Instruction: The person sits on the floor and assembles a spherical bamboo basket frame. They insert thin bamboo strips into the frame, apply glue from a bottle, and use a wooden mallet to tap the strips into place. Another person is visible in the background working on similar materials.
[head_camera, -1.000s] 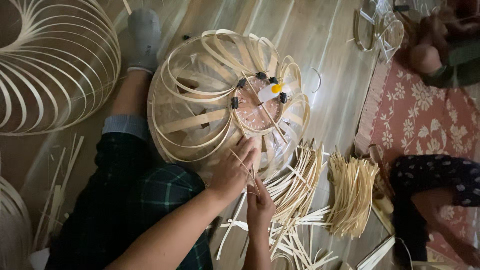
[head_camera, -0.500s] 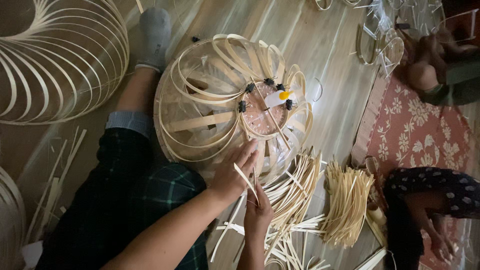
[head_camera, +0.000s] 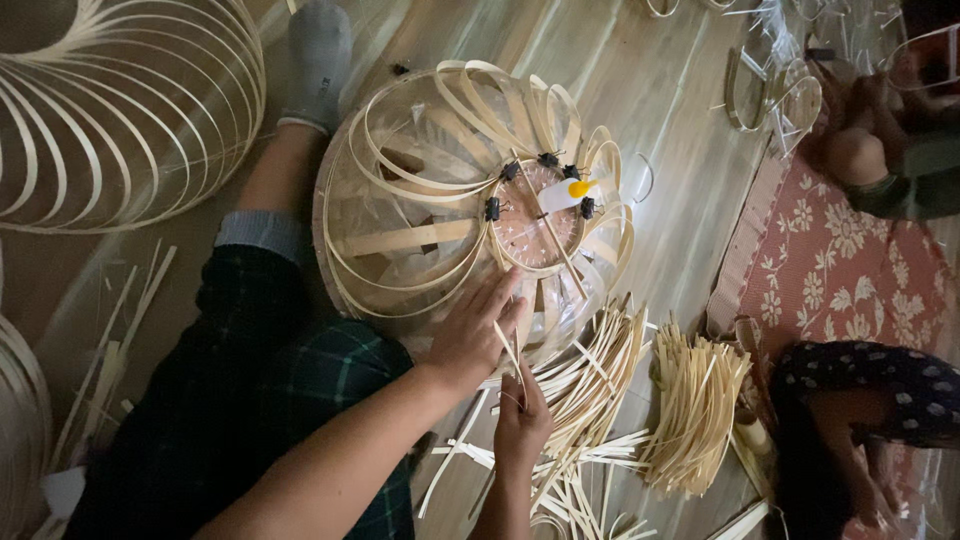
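Hands are working near the bamboo lampshade frame (head_camera: 450, 210): left hand (head_camera: 470, 335) is resting open on it, right hand (head_camera: 520, 425) is pinching a thin bamboo strip (head_camera: 510, 350).

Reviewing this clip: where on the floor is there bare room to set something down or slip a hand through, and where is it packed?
Bare wood floor lies between the round bamboo frame and the patterned mat, and again above the frame near the grey sock. Crowded: under the left hand and right hand, where loose strips and a strip bundle pile up.
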